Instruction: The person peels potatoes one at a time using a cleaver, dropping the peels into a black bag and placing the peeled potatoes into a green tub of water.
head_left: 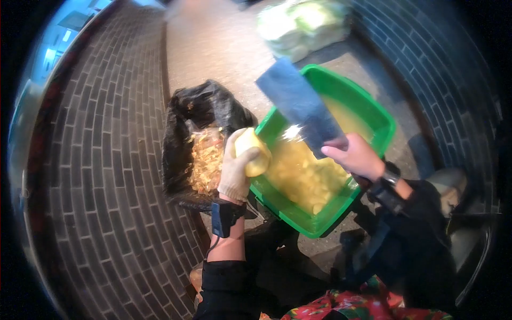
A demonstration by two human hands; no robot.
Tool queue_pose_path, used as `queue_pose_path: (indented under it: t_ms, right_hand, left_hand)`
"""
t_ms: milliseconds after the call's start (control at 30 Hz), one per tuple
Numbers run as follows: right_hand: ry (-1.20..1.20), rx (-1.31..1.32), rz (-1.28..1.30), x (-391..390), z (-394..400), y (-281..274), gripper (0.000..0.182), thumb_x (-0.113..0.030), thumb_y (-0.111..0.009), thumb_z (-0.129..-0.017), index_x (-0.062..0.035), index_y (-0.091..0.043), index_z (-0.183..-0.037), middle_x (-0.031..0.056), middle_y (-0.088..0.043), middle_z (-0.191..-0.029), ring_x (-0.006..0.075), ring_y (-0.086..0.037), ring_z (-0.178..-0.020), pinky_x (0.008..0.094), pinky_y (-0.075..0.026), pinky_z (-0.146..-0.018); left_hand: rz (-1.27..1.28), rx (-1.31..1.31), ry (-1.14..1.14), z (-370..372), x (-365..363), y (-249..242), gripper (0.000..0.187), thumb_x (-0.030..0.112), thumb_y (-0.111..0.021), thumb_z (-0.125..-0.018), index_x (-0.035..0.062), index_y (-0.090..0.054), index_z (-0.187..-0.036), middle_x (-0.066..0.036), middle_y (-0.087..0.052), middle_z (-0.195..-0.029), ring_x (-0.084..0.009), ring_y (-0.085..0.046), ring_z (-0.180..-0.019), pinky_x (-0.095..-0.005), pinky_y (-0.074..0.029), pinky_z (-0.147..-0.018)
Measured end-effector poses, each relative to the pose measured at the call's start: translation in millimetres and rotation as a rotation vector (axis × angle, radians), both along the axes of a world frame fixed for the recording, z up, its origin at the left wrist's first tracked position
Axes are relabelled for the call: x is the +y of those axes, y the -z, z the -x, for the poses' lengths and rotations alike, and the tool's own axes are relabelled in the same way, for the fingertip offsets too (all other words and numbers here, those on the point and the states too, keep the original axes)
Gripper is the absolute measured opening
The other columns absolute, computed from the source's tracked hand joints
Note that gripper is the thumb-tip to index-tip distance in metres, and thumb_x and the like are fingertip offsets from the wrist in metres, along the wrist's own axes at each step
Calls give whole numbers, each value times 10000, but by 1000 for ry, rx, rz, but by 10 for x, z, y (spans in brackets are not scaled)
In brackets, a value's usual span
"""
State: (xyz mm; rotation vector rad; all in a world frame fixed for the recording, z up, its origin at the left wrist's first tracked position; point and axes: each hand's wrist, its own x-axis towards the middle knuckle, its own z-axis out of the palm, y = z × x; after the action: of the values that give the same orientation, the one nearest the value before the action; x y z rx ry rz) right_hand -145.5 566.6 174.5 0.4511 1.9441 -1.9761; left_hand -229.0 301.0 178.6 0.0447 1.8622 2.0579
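My left hand (230, 169), in a pale knitted glove, is closed around a peeled yellow potato (249, 140). My right hand (358, 156) grips a broad cleaver (298, 101) near its lower end; the handle itself is hidden by the fingers. The blade is tilted up to the left, above a green plastic tub (385, 124). Cloudy water and many yellow potato pieces (306, 178) fill the tub's lower part. The potato is held by the tub's left rim, apart from the blade.
Left of the tub stands an opened black plastic bag (178, 114) with peelings (207, 154) inside. A clear bag of pale green vegetables (304, 26) lies beyond the tub. Dark brick-patterned surfaces (109, 133) flank the lighter floor strip (213, 48). A shoe (448, 186) is at right.
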Motion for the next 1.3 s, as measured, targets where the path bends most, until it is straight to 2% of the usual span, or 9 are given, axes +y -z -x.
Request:
queue_pose_path:
  t_ms: [67, 333, 467, 633, 800, 867, 933, 1100, 1300]
  right_hand:
    - [-15, 393, -233, -27, 24, 170, 246, -218, -673, -879, 2, -716, -979, 79, -722, -804, 120, -629, -687, 301, -488, -598]
    - [-51, 449, -394, -134, -39, 77, 217, -224, -639, -862, -23, -705, -908, 224, -659, -744, 368, -641, -669, 416, -500, -636]
    - [-175, 411, -606, -98, -29, 95, 225, -214, -657, -885, -10, -706, -969, 163, -695, -767, 273, -673, -657, 334, -512, -640]
    - [-71, 574, -590, -126, -33, 205, 245, -257, -611, -872, -35, -706, -914, 225, -629, -704, 402, -621, -664, 473, -492, -643]
    - [-180, 438, -526, -141, -38, 97, 241, -249, -605, -880, -36, -701, -937, 228, -633, -713, 405, -625, -672, 462, -502, -654]
    - [-168, 453, -514, -174, -54, 134, 238, -248, -604, -882, -39, -700, -941, 227, -632, -713, 403, -626, -672, 457, -503, -653]
    - [-183, 373, -505, -208, -66, 140, 227, -204, -649, -887, -14, -695, -1002, 176, -704, -804, 292, -674, -667, 355, -514, -647]
    - [-66, 485, -463, -280, -99, 134, 241, -262, -621, -871, -40, -703, -916, 231, -630, -710, 401, -626, -662, 457, -505, -630]
    - [-90, 489, -599, -255, -116, 256, 224, -262, -621, -871, -53, -701, -875, 222, -626, -700, 408, -619, -656, 464, -505, -627]
  left_hand:
    - [94, 22, 0, -73, 114, 3, 620, 17, -725, -729, 66, -500, -1305, -75, -576, -1192, -191, -548, -1101, -326, -461, -954]
    - [477, 254, 127, -271, 471, 103, 716, 178, -836, -666, 6, -508, -1278, -92, -633, -1089, -169, -611, -983, -306, -504, -873]
    - [585, 222, 140, -284, 559, 58, 755, 227, -847, -651, -40, -509, -1272, -151, -658, -1061, -218, -650, -953, -331, -525, -841]
    - [731, 363, 137, -270, 538, 42, 744, 261, -845, -637, -15, -544, -1260, -177, -668, -1061, -270, -663, -954, -358, -527, -848]
    - [757, 400, 184, -245, 501, -67, 697, 243, -831, -627, 31, -579, -1242, -160, -676, -1064, -269, -665, -964, -363, -525, -854]
    - [657, 371, 260, -220, 465, -13, 659, 224, -819, -634, 40, -589, -1223, -138, -682, -1042, -243, -669, -931, -345, -528, -836]
    - [592, 301, 279, -197, 442, 36, 643, 221, -818, -636, 44, -592, -1212, -123, -683, -1031, -224, -668, -910, -334, -530, -826]
    - [123, 54, 250, -208, 458, 176, 604, 204, -815, -641, 47, -599, -1183, -95, -687, -992, -182, -663, -869, -306, -529, -803]
    - [651, 402, 326, -257, 563, 11, 558, 181, -818, -650, 30, -603, -1142, -103, -685, -963, -183, -657, -869, -308, -525, -799]
